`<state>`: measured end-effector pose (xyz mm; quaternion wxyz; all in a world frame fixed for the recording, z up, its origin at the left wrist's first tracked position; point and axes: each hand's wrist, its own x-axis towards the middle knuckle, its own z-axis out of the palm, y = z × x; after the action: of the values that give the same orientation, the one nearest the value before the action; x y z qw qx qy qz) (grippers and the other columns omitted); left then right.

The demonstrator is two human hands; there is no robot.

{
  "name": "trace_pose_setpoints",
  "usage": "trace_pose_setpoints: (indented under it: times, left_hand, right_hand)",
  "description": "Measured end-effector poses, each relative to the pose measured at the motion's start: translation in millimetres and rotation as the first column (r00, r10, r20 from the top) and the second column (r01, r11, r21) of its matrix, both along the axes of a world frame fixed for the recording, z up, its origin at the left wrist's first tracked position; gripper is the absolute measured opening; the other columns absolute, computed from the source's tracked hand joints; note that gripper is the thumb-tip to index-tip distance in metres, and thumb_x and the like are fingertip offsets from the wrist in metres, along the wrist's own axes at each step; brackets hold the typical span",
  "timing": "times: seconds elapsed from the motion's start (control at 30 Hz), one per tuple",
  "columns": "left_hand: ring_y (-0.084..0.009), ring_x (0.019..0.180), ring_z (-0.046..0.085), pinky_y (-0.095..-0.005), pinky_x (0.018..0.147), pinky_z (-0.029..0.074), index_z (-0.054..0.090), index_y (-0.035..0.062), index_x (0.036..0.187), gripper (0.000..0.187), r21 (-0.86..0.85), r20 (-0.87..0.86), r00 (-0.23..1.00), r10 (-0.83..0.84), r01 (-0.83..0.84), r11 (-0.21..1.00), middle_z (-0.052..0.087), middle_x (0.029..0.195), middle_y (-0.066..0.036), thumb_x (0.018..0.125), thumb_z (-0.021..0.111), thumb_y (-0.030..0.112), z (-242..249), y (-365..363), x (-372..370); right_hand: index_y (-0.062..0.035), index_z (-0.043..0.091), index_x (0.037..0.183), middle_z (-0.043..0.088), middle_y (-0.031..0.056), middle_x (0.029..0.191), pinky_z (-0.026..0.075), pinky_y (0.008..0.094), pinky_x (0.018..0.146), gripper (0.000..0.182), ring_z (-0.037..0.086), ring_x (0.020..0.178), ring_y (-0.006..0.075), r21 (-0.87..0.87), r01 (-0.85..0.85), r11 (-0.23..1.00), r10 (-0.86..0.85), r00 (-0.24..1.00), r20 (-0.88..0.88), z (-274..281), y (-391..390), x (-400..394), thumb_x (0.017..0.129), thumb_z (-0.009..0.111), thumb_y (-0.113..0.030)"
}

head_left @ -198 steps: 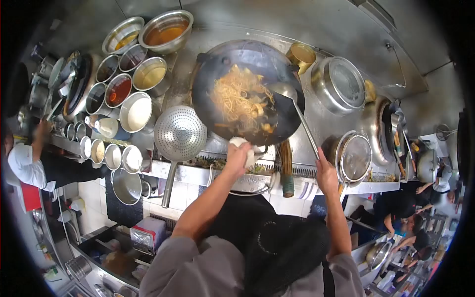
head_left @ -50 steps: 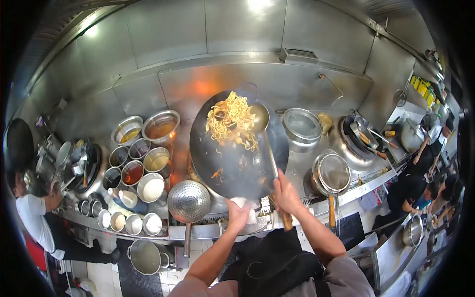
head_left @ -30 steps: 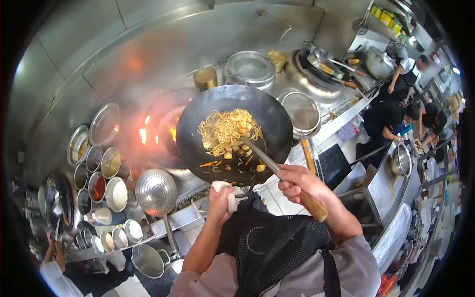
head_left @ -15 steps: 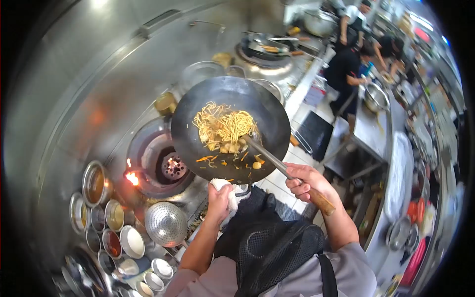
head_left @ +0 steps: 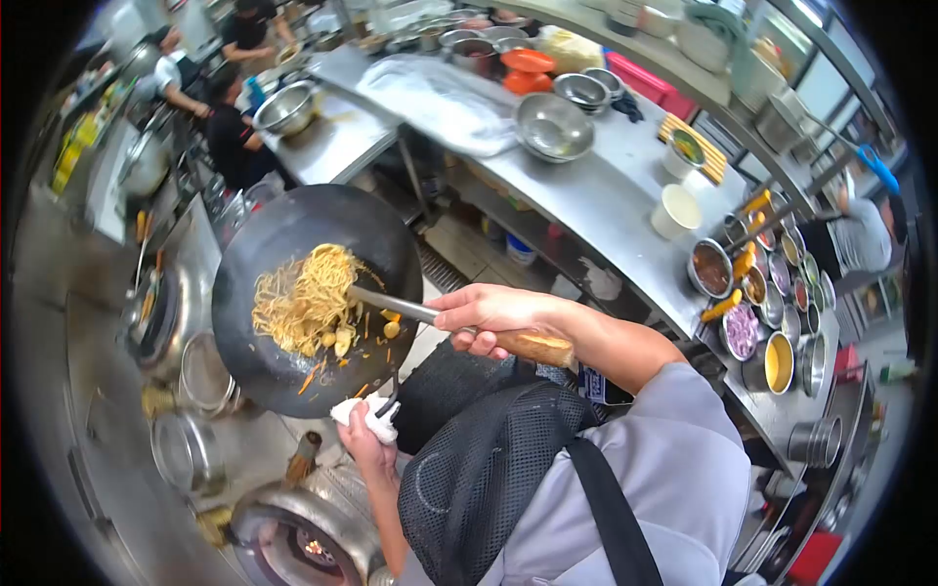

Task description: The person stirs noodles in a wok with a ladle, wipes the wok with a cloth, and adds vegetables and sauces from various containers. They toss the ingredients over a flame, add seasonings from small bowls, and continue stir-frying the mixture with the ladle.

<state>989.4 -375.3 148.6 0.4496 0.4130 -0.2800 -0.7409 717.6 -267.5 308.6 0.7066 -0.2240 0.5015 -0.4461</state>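
Observation:
A dark wok [head_left: 239, 293] full of noodles [head_left: 293, 303] hangs in the air in front of me, off the burner. My left hand [head_left: 365, 441] grips its handle through a folded white cloth [head_left: 375, 418]. Closed around the wooden handle of a long metal ladle [head_left: 405, 308] is my right hand [head_left: 493, 317]. The ladle's head is hidden among the noodles. Bits of carrot and pale round pieces lie on the wok's near side.
A lit burner [head_left: 308, 547] is at the lower left. Along the right runs a steel counter [head_left: 596, 220] with a metal bowl [head_left: 555, 127], a white tub [head_left: 676, 212] and several ingredient containers. Co-workers [head_left: 234, 137] stand at the far left; another person [head_left: 865, 234] is at the right.
My body and view have turned right, away from the stove toward the counter. The wok, cloth and ladle have come along in my hands, and the burner now lies lower left.

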Motion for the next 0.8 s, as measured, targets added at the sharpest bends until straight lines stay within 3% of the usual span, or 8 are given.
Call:
trace_pose_setpoints:
  times: [0.17, 0.3, 0.43, 0.57, 0.8]
  left_hand:
    - [-0.0213, 0.076, 0.065, -0.036, 0.065, 0.057, 0.055, 0.0019, 0.103, 0.016, -0.027, -0.124, 0.95, -0.288, 0.287, 0.958, 0.062, 0.088, -0.008, 0.088, 0.058, 0.002, 10.5, -43.2, 35.2]
    - [-0.0209, 0.079, 0.065, -0.0358, 0.068, 0.056, 0.055, 0.0021, 0.101, 0.012, -0.025, -0.197, 0.882, -0.428, 0.432, 0.902, 0.062, 0.09, -0.008, 0.089, 0.058, 0.003, 22.5, -59.0, 73.6]
    - [-0.0191, 0.081, 0.063, -0.0353, 0.07, 0.055, 0.051, 0.0038, 0.11, 0.023, -0.097, -0.204, 0.769, -0.606, 0.6, 0.794, 0.059, 0.094, -0.007, 0.088, 0.057, 0.0, 13.8, -81.1, 80.6]
    - [-0.0172, 0.085, 0.06, -0.0343, 0.072, 0.055, 0.045, 0.0055, 0.116, 0.03, -0.169, -0.214, 0.699, -0.682, 0.661, 0.731, 0.056, 0.099, -0.006, 0.088, 0.055, -0.001, 20.5, -85.3, 99.5]
    - [-0.0164, 0.085, 0.06, -0.0343, 0.072, 0.055, 0.044, 0.0054, 0.116, 0.034, -0.267, -0.171, 0.575, -0.8, 0.755, 0.599, 0.056, 0.1, -0.007, 0.086, 0.055, -0.002, 33.8, -119.6, 103.3]
  right_hand:
    - [-0.0051, 0.024, 0.152, 0.048, -0.0035, 0.069, 0.041, 0.0182, 0.037, 0.059, 0.044, 0.045, 0.0004, -0.025, 0.279, 0.96, -0.28, 0.959, -0.048, 29.1, 31.3, 84.5, 0.1, 0.05, -0.017]
    - [-0.0085, 0.028, 0.152, 0.045, -0.0026, 0.069, 0.038, 0.018, 0.035, 0.06, 0.041, 0.044, 0.0004, 0.019, 0.53, 0.848, -0.518, 0.835, -0.185, 63.0, 47.8, 175.6, 0.1, 0.055, -0.018]
    - [-0.009, 0.031, 0.151, 0.047, -0.0019, 0.07, 0.038, 0.0181, 0.034, 0.058, 0.04, 0.044, 0.0001, -0.026, 0.698, 0.716, -0.691, 0.702, -0.171, 73.9, 82.2, 236.3, 0.099, 0.055, -0.018]
    - [-0.0104, 0.034, 0.15, 0.05, -0.0007, 0.072, 0.039, 0.0187, 0.034, 0.056, 0.04, 0.043, 0.0003, -0.13, 0.841, 0.526, -0.846, 0.502, -0.178, 68.5, 109.0, 321.4, 0.099, 0.056, -0.019]
    - [-0.0109, 0.034, 0.149, 0.05, -0.0006, 0.069, 0.04, 0.0188, 0.033, 0.054, 0.04, 0.041, 0.0004, -0.13, 0.956, 0.264, -0.955, 0.239, -0.177, 93.4, 108.8, 409.4, 0.099, 0.055, -0.019]
